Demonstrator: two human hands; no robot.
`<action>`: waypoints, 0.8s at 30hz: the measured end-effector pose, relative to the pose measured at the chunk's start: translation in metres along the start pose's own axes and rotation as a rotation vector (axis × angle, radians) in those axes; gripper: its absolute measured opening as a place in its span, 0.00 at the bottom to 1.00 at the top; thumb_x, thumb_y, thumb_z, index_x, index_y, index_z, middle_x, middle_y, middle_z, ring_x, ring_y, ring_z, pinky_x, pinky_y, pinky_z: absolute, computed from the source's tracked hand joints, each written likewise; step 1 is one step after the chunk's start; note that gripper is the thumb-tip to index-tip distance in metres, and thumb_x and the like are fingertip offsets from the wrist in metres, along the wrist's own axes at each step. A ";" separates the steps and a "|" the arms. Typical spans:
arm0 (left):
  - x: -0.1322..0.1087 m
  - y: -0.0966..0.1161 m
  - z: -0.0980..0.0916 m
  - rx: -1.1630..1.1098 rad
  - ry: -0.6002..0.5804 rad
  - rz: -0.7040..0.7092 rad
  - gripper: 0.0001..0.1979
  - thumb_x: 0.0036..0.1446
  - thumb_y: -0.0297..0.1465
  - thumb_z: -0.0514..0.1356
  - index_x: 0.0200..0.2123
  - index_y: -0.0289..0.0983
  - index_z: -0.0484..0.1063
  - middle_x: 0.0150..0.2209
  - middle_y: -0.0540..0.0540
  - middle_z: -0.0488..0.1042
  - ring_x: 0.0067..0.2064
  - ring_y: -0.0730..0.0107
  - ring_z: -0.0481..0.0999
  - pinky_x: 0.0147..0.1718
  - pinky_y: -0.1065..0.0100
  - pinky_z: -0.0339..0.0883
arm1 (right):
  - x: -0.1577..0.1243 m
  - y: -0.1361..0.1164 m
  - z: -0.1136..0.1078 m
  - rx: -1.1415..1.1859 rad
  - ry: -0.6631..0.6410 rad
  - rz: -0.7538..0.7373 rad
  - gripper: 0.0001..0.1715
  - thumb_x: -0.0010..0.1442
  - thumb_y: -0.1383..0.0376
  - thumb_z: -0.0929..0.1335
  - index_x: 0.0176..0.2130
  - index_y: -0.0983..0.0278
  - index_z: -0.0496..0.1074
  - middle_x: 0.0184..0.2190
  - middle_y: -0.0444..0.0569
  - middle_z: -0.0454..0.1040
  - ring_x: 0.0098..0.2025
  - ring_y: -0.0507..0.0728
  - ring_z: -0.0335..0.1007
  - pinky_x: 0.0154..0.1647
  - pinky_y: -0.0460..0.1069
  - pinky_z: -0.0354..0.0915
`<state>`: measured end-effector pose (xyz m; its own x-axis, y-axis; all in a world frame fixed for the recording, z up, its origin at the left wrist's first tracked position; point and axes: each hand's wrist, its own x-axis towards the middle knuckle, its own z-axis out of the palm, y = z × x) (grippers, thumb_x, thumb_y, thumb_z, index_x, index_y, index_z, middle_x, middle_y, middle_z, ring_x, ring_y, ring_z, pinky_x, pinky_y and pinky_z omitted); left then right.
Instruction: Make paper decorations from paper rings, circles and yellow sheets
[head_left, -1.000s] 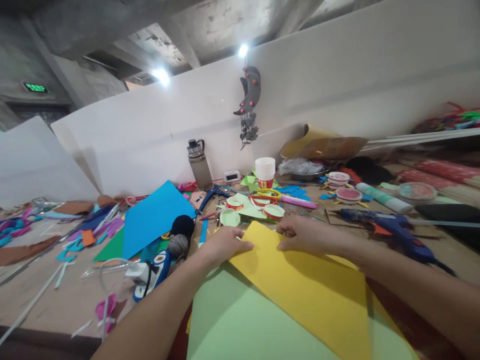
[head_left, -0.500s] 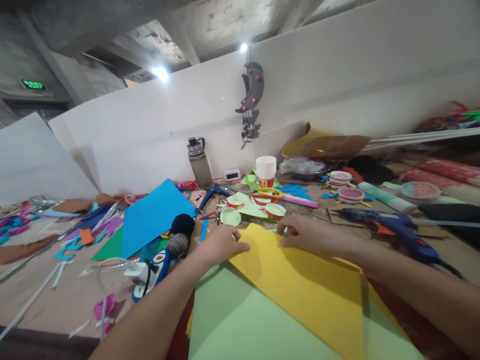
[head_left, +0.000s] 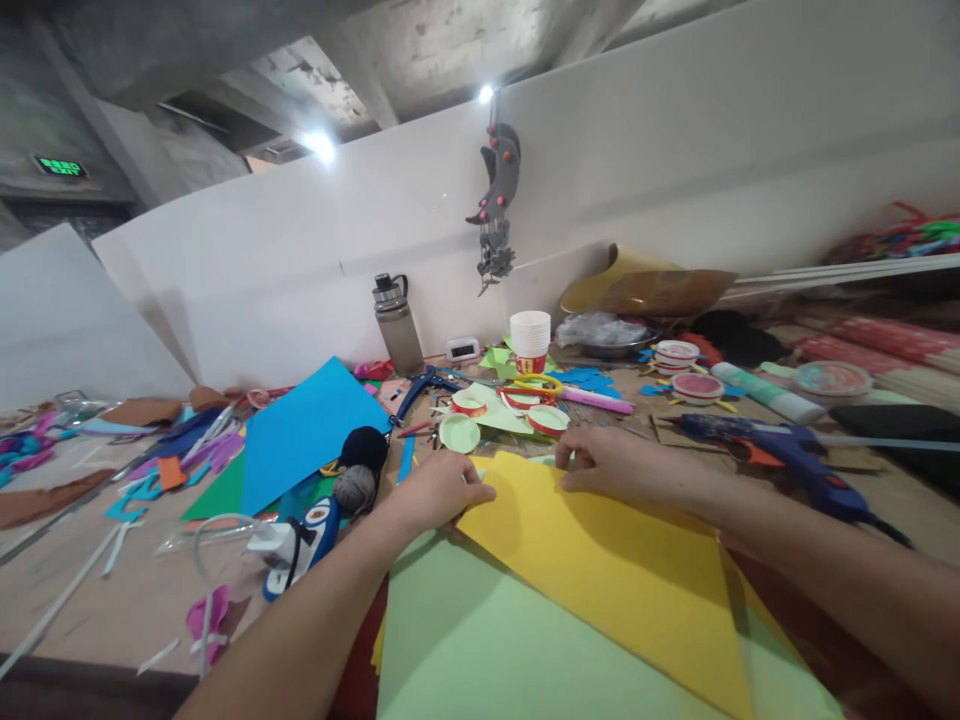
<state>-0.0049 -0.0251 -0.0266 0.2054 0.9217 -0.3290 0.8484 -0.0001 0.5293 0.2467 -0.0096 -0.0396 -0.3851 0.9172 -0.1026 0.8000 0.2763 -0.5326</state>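
Observation:
A yellow sheet of craft paper [head_left: 592, 560] lies slantwise over light green sheets [head_left: 495, 640] close to me. At its upper left corner, my left hand [head_left: 442, 488] pinches the edge between thumb and fingers. My right hand [head_left: 611, 468] is closed on the upper edge farther right, its fingers curled and the grip partly hidden. More yellow paper shows under the green sheets at the right. Just beyond my hands are small rings with red rims [head_left: 547, 420] and yellow-handled scissors [head_left: 536, 383].
A blue glue gun [head_left: 780, 455] lies to the right. Left are a blue sheet [head_left: 307, 430], balls of yarn [head_left: 356, 488] and a power strip [head_left: 311, 545] with a cable. A bottle [head_left: 397, 325] and stacked paper cups [head_left: 530, 340] stand before the white partition [head_left: 300, 250].
The near right corner of the yellow sheet has swung slightly right and down. Both hands stay at its upper edge, almost unmoved. The camera view has shifted a little.

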 end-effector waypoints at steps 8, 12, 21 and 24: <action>-0.003 0.005 -0.005 0.130 0.033 0.045 0.11 0.52 0.38 0.58 0.28 0.36 0.72 0.20 0.51 0.70 0.16 0.73 0.66 0.19 0.71 0.53 | -0.003 -0.002 -0.015 -0.081 -0.026 -0.011 0.17 0.57 0.52 0.65 0.34 0.61 0.74 0.32 0.49 0.77 0.31 0.57 0.71 0.26 0.48 0.57; -0.001 0.003 -0.004 0.156 0.079 0.096 0.11 0.51 0.38 0.58 0.26 0.36 0.71 0.22 0.50 0.71 0.19 0.73 0.66 0.21 0.70 0.52 | -0.005 -0.003 -0.018 -0.061 -0.061 0.016 0.21 0.48 0.58 0.69 0.44 0.61 0.73 0.33 0.47 0.77 0.29 0.55 0.71 0.23 0.46 0.56; 0.000 0.008 -0.017 -0.129 0.155 0.081 0.21 0.50 0.49 0.59 0.21 0.37 0.65 0.18 0.52 0.64 0.21 0.74 0.62 0.21 0.70 0.49 | -0.007 -0.005 -0.031 0.317 -0.186 0.044 0.15 0.51 0.55 0.68 0.35 0.62 0.75 0.30 0.46 0.76 0.30 0.54 0.70 0.27 0.47 0.60; 0.007 0.003 -0.015 -0.363 0.061 0.066 0.20 0.47 0.49 0.61 0.25 0.37 0.69 0.20 0.53 0.65 0.21 0.75 0.61 0.21 0.71 0.48 | -0.008 -0.003 -0.032 0.455 -0.193 0.049 0.15 0.49 0.53 0.70 0.30 0.62 0.73 0.25 0.43 0.72 0.25 0.51 0.65 0.25 0.46 0.57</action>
<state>-0.0084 -0.0130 -0.0154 0.2149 0.9458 -0.2434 0.6040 0.0671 0.7941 0.2623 -0.0080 -0.0104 -0.4647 0.8439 -0.2680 0.5543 0.0413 -0.8313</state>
